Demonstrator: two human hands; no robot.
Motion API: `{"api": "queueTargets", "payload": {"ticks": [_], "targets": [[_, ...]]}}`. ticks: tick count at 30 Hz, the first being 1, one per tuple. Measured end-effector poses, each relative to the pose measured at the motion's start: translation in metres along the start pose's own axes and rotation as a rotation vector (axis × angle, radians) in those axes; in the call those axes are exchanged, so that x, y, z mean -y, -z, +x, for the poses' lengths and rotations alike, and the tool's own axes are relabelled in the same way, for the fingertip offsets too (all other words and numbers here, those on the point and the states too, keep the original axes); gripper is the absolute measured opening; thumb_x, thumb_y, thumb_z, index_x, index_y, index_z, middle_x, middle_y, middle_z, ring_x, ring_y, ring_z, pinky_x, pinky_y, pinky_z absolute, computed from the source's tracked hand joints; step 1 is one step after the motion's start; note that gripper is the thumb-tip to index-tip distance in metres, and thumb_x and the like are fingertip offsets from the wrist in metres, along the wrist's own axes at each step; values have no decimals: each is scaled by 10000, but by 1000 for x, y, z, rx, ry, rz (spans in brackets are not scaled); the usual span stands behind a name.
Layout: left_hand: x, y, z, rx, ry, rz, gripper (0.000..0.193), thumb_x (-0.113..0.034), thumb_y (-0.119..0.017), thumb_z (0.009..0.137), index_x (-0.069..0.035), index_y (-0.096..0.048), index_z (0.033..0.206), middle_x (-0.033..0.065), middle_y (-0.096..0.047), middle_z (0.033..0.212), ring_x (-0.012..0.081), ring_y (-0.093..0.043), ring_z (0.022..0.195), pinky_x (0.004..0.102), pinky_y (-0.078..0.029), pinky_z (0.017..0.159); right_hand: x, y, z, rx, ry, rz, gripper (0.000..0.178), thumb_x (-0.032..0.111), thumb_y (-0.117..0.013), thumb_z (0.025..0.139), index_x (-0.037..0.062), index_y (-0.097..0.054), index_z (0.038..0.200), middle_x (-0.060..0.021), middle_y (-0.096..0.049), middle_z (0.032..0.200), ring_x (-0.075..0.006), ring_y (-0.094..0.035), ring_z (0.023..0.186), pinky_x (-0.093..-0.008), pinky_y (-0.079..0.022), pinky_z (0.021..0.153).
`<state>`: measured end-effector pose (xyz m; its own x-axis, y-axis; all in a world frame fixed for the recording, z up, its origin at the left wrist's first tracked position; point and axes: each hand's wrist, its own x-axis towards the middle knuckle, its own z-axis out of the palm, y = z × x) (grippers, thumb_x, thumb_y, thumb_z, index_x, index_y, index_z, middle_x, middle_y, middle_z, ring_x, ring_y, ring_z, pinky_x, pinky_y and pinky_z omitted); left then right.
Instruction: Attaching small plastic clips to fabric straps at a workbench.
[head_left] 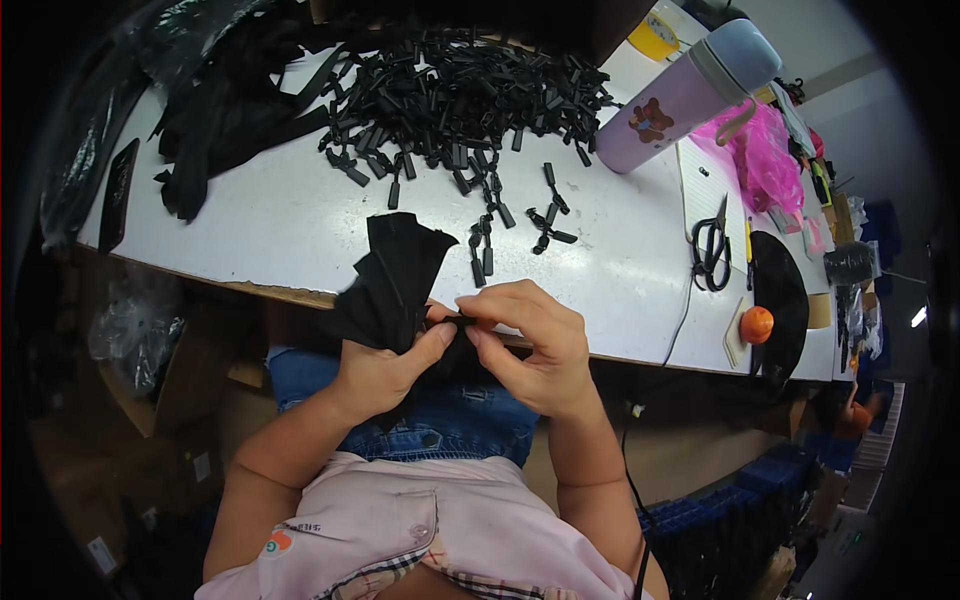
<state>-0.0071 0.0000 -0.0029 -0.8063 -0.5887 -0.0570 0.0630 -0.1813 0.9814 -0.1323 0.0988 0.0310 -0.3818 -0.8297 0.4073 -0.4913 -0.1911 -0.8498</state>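
Observation:
My left hand (395, 372) is closed round a bundle of black fabric strips (392, 280), which look like zipper tapes and fan out above my thumb. Fingers pinched, my right hand (535, 345) meets the left at a small dark piece, perhaps a zipper slider, at the end of a strip; fingertips mostly hide it. Both hands are just off the table's front edge, over my lap. On the table beyond lies a big heap of black zipper sliders with pulls (455, 100). Several loose sliders (482, 250) lie nearer to my hands.
More black strips (240, 110) spread over the white table (270, 220) at left, beside a dark phone-like slab (118, 195). At right are a lilac bottle (670, 105), black scissors (711, 245), an orange fruit (757, 325), a pink bag (765, 160) and yellow tape (653, 38).

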Motion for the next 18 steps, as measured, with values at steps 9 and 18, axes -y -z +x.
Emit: {"api": "queueTargets", "payload": {"ticks": [9,18], "targets": [[8,4,0,9,-90,183,125,-26,-599,737,7,-554,849,-15,-533,681,20,-450,579,169,-375,517,-6,-1,-1,53,32,-43,339,-79,-568,650,9,-567,977,-85,-597,803,-184,-551,696,-247,-454,599],[-1,-1,-1,-23,-10,-115,161,-26,-561,770,-11,-525,927,-51,-453,607,9,-395,514,145,-330,478,-6,-26,-20,-258,-184,52,146,-12,-608,707,-21,-559,844,-70,-533,703,-90,-528,587,-189,-432,537]]}}
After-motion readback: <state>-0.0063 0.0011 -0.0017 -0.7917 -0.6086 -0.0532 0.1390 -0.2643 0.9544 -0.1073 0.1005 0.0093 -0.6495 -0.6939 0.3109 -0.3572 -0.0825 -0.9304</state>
